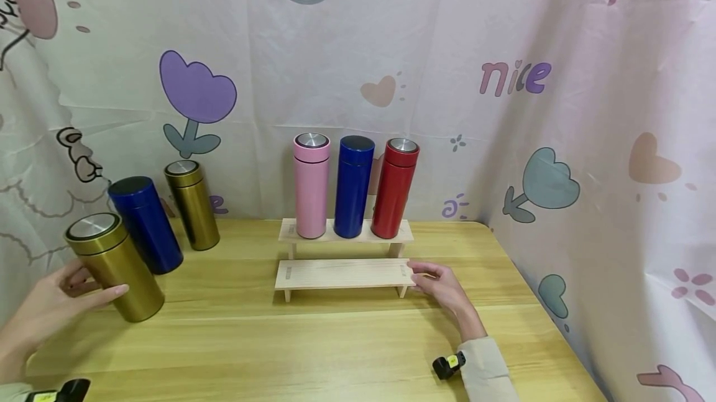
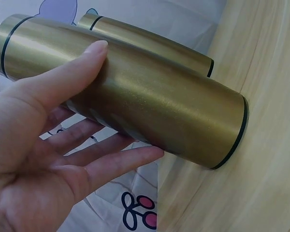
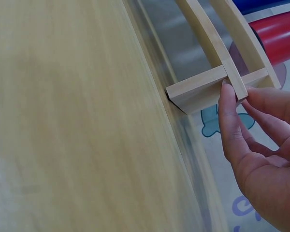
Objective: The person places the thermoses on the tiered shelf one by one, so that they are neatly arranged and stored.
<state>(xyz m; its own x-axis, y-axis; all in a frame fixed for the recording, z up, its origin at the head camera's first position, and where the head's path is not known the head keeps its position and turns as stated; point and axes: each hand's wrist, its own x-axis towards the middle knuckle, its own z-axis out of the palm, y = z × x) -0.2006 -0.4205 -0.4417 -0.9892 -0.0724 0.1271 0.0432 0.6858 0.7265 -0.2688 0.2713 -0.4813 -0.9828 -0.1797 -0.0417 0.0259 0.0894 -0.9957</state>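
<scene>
My left hand (image 1: 58, 306) is at the near gold thermos flask (image 1: 120, 265), thumb across its front and fingers behind it. In the left wrist view the thumb lies on the gold flask (image 2: 150, 92), whose base meets the table. My right hand (image 1: 444, 290) pinches the right end of the lower wooden shelf (image 1: 341, 273) between thumb and fingers. On the upper wooden shelf (image 1: 285, 228) stand a pink flask (image 1: 311, 191), a blue flask (image 1: 354, 191) and a red flask (image 1: 394, 194). That lower shelf's top is bare.
Behind the held flask stand another blue flask (image 1: 148, 222) and a second gold flask (image 1: 194, 206), close together on the wooden table (image 1: 335, 352). A printed curtain (image 1: 391, 29) hangs along the back and both sides.
</scene>
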